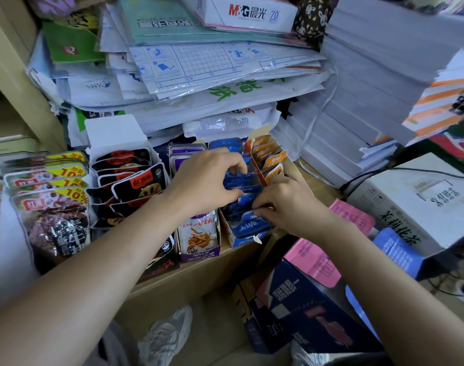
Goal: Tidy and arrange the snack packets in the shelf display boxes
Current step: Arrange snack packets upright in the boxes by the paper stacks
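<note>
centre frame: left hand (207, 178) and right hand (286, 204) each pinch glossy blue packets (248, 225) standing in a torn cardboard box (234, 240).

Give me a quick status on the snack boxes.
Left hand and right hand both pinching blue packets in the blue display box. Nothing blocking.

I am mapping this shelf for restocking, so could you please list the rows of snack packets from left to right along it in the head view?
Dark meat-picture packets with yellow corners → black packets → purple packets → blue packets → orange packets.
</note>
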